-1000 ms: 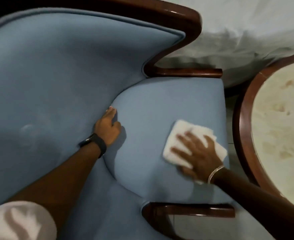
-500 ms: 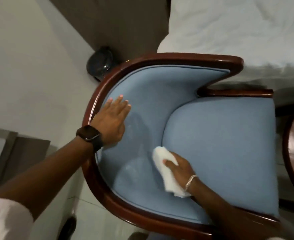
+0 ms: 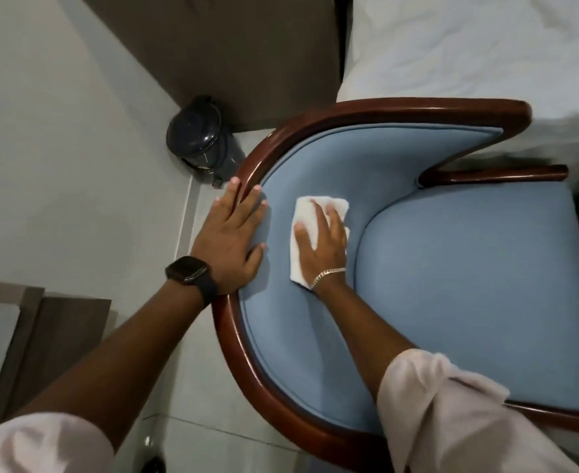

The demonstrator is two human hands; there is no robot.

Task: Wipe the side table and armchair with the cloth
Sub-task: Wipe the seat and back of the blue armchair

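Right hand [image 3: 322,244] presses flat, fingers spread, on the folded white cloth [image 3: 303,213] against the inner backrest of the blue upholstered armchair with glossy dark wooden frame [image 3: 469,268]. Left hand [image 3: 231,240] lies open over the frame rim, gripping nothing. The cloth looks light, soft and limp, best held under a flat palm. No side table or legible writing is visible.

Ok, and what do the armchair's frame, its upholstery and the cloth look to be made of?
Armchair frame: looks like dark reddish wood with a glossy varnish, going by the bright highlights along the rail. Upholstery: matte blue woven fabric with piped seams, probably. Cloth under the right hand: white, soft and folded, possibly terry or microfibre; the weave is too blurred to tell.
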